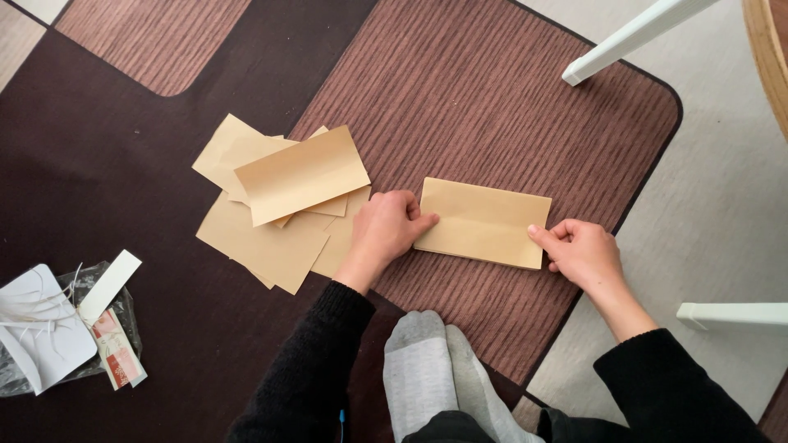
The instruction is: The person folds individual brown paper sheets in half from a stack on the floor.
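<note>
Both hands are pinching my folded tan paper [483, 222] near the rug's [492, 90] right edge, left hand [384, 232] and right hand [579, 251] closed on opposite short ends; I'm judging it light, thin, crease-prone, best gripped edgewise.

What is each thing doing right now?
left hand: pressing the folded paper's left edge
right hand: pinching its right edge
folded paper: flat on the rug
paper pile: loose, overlapping
plastic bag: lying open, strips on top
</note>
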